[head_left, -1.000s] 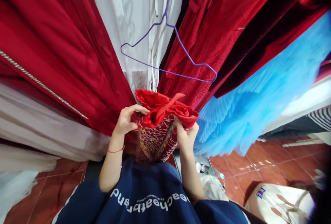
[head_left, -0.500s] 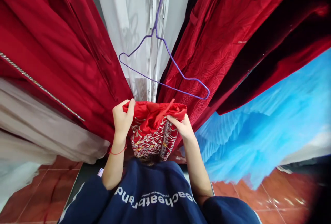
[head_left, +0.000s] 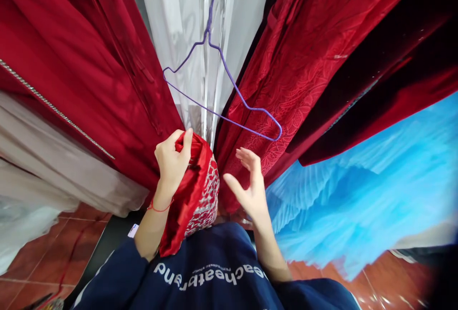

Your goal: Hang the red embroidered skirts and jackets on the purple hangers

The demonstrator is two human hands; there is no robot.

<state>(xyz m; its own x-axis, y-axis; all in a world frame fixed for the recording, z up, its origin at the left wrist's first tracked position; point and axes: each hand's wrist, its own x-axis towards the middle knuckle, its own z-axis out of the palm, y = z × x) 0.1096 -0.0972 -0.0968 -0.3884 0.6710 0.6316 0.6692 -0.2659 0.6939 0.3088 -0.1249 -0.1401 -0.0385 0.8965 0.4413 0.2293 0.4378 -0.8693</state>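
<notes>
A red garment with a silver net-like pattern (head_left: 206, 191) hangs from my left hand (head_left: 172, 160), whose thumb and fingers are closed on its red satin edge. The garment droops down toward my lap, its red inner side turned to the left. To its right, my right hand (head_left: 250, 183) is in the air with thumb and fingers apart, touching nothing. Above both hands hangs a bare purple wire hanger (head_left: 229, 69), its hook partly cut off by the top of the view.
Long red gowns (head_left: 107, 52) hang at the left, and red lace cloth (head_left: 304, 76) at the right. Blue ruffled fabric (head_left: 332, 195) spreads at the lower right. White poles (head_left: 214, 95) stand behind the hanger. Red tiles (head_left: 43, 248) cover the floor.
My right hand has let go of the garment and opened to its right. The garment now hangs from my left hand, its free side swung down and left.
</notes>
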